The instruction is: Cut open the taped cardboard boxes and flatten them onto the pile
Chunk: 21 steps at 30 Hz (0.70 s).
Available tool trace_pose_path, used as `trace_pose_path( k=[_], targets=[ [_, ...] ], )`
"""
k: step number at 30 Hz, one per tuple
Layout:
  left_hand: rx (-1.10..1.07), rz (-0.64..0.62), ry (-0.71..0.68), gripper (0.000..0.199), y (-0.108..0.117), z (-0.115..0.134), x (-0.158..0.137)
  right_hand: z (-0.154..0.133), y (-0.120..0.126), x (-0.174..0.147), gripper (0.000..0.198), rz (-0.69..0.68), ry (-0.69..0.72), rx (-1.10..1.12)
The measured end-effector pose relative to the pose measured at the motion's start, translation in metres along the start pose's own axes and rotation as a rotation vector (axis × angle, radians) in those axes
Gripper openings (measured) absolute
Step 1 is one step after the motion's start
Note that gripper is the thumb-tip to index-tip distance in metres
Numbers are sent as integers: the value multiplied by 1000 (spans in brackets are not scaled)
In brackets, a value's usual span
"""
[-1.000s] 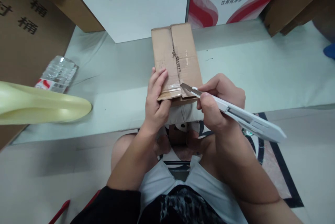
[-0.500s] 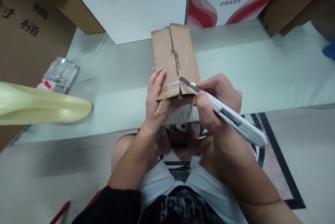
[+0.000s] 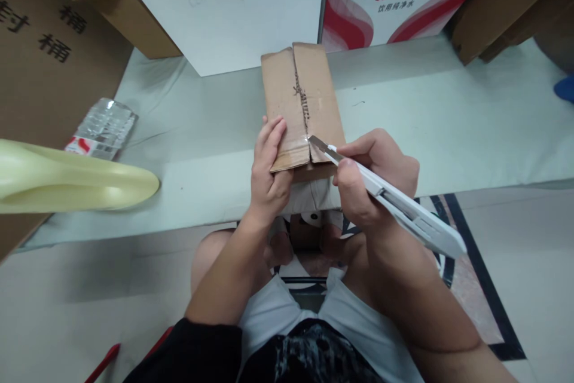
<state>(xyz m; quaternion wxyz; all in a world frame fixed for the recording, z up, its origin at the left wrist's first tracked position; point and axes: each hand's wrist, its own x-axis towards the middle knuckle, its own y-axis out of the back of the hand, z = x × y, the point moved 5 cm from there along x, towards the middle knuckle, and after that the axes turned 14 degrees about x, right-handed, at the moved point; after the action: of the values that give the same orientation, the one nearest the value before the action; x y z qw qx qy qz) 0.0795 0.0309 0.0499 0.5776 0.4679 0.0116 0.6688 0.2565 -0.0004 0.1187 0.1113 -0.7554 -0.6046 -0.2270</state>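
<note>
While I look down through the head camera, I have a brown cardboard box lying in the middle of the view, on the pale cloth of a bench and close to its front edge. A ragged, torn-looking seam runs along the top of the box between two flaps, and a shiny patch crosses it at the near end.

I see the left hand gripping the near left corner, fingers spread over the top flap and thumb at the front edge. The right hand is closed around a white box cutter, with thumb and forefinger pinching it close to the blade. That blade is out, and its tip is at the seam near the front; I cannot tell how deep it goes, if at all. The handle slants back over the wrist.

Over to my left I have a clear plastic bottle lying on its side, partly behind a pale yellow object. Behind the work stand a plain white panel and a red and white carton. Farther left I see a large brown carton with black lettering.
</note>
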Motion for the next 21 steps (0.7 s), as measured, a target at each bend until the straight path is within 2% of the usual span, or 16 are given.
trace_pose_path(
  k=[7,17,21],
  targets=[
    [5,-17,22,54,-1,-2,0,1,0,-2,9,32,8,-14],
    [23,-24,-21,52,0,0,0,7,-3,-3,9,3,-15,9],
    [-1,17,3,53,-1,0,0,6,-4,-1,11,-12,-2,-24]
  ],
)
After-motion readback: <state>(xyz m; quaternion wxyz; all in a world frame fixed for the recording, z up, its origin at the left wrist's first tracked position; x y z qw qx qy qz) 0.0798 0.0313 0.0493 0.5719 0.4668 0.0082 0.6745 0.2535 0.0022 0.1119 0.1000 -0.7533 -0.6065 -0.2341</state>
